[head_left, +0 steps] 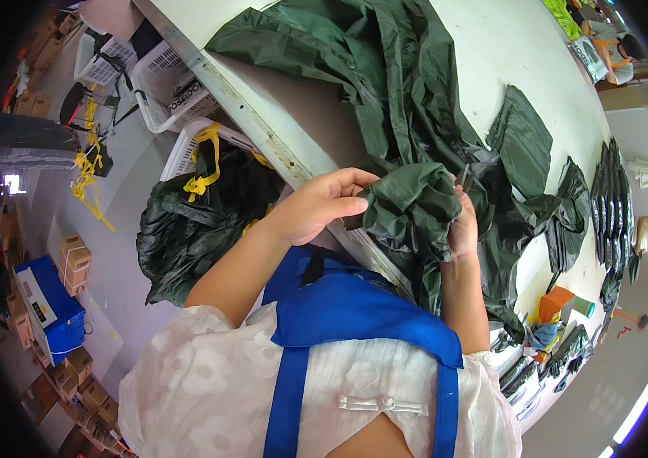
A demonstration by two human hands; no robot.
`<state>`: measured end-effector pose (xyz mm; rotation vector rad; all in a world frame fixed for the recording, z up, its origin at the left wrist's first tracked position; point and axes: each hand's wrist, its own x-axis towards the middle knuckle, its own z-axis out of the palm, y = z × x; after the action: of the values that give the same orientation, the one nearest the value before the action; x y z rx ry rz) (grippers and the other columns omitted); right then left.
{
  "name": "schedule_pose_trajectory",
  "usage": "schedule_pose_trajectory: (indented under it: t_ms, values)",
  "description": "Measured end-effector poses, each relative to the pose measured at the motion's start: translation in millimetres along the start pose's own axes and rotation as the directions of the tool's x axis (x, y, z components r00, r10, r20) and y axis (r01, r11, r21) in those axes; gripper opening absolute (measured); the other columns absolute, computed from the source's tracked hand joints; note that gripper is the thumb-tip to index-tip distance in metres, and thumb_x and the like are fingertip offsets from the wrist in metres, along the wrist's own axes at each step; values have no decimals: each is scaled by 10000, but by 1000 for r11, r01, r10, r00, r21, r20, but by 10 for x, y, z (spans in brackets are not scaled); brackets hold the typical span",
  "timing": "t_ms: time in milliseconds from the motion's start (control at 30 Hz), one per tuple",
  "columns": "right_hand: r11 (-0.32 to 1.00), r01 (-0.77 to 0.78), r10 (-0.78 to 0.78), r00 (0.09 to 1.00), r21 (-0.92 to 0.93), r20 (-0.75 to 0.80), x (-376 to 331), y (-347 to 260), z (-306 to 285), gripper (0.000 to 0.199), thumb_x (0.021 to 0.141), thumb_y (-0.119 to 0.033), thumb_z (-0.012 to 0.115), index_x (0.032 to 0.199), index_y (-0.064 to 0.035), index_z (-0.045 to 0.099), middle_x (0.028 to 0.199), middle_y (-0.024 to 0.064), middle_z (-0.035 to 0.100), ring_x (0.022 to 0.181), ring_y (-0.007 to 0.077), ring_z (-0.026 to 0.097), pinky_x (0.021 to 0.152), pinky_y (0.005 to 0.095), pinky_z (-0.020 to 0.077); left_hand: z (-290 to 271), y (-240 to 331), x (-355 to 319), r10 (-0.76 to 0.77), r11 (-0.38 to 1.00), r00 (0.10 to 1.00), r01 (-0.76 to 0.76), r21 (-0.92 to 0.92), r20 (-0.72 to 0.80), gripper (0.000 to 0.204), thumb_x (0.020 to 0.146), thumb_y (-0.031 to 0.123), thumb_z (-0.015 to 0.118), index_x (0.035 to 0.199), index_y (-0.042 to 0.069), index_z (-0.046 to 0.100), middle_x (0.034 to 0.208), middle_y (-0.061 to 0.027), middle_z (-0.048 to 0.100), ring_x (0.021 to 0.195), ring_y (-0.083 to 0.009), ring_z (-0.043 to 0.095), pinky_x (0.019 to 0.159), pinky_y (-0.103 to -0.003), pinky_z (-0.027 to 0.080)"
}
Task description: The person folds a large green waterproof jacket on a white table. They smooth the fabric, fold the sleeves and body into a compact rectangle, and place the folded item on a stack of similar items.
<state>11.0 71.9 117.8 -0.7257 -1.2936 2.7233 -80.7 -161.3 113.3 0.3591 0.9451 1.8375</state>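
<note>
Thin, dark green, slightly shiny cloth (411, 202) is bunched up between my hands at the near edge of the white table (522, 46). My left hand (315, 206) pinches its left side between thumb and fingers. On the other side my right hand (463, 229) grips the bunch, its fingers partly hidden by folds. A slim grey metal piece (466, 177) shows by the right fingertips; its kind is unclear. From the bunch, a long crumpled green length (408, 84) stretches away across the tabletop.
Folded green cloth pieces (520, 141) and dark plastic-looking packets (610, 202) lie to the right. White baskets (160, 88) and a heap of dark cloth (202, 229) with yellow ties stand left of the table edge. A blue box (64, 324) sits farther left. Another person (620, 65) is at far right.
</note>
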Motion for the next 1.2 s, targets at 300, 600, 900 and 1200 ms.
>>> schedule_pose_trajectory:
  t_ms: [300,600,900,1200]
  values:
    - [970,235,-232,972,-65,42,-97,91,-63,268,822,74,598,1052,-55,549,981,55,614,894,152,597,823,297,493,373,160,55,295,945,951,-276,177,-95,513,805,-43,623,1280,38,446,1134,-77,557,1020,-136,534,907,-292,430]
    - [769,521,-577,815,-371,-53,-28,242,76,251,781,103,632,917,-67,507,833,-22,497,770,67,462,717,221,394,607,7,50,510,88,752,-527,845,416,296,720,135,721,1006,199,679,1042,-102,547,927,-297,538,787,-383,457]
    - [458,513,-154,850,-726,504,-256,357,603,355,759,-98,744,1090,-61,621,1063,132,609,865,248,612,689,304,508,-647,13,-233,585,151,702,397,905,-406,214,740,-64,511,931,-48,606,1068,-245,520,941,-427,558,838,-443,464]
    - [27,134,-358,926,-991,116,149,85,-627,240,779,-188,718,809,-5,565,672,129,519,604,239,507,548,362,410,-635,397,-215,740,488,551,-45,872,-386,208,874,2,499,1056,-10,599,1228,-175,543,1047,-224,591,858,-342,515]
